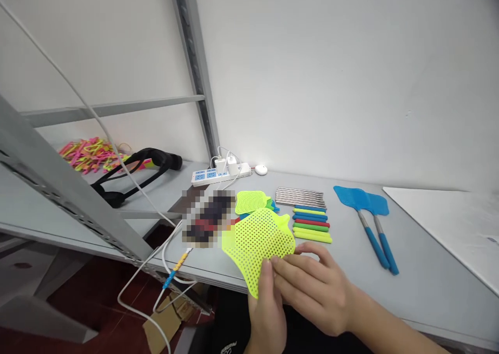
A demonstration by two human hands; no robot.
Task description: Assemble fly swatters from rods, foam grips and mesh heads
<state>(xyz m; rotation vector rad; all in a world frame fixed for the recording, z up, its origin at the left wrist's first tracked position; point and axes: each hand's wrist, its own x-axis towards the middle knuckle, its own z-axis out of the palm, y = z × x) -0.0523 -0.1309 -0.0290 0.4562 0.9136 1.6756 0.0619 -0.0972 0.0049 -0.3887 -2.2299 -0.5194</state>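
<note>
Pink and yellow strips (91,156) lie heaped on the shelf (19,203) at far left, and a white power strip (200,176) sits at the back, all seemingly outside the work. Next comes a blurred object (208,219), too masked to identify, then a yellow mesh head (250,202) flat on the bench (346,239), with blue and green edges showing beneath it. Nearer the body is the held mesh head (268,234), raised at the front of the bench, perhaps more than one layer. It carries no rod, so this one looks barely begun. The left hand (268,307) holds its lower part, thumb against the mesh; the right hand (315,286) has its fingers close together at the lower right edge, though I cannot tell whether it grips. Further right, metal rods (298,196) and coloured sleeves (312,225) lie in neat rows, unjoined, so most of the assembling appears left. Beyond them, two blue swatters (360,200) with head, rod and sleeve joined look done.
</note>
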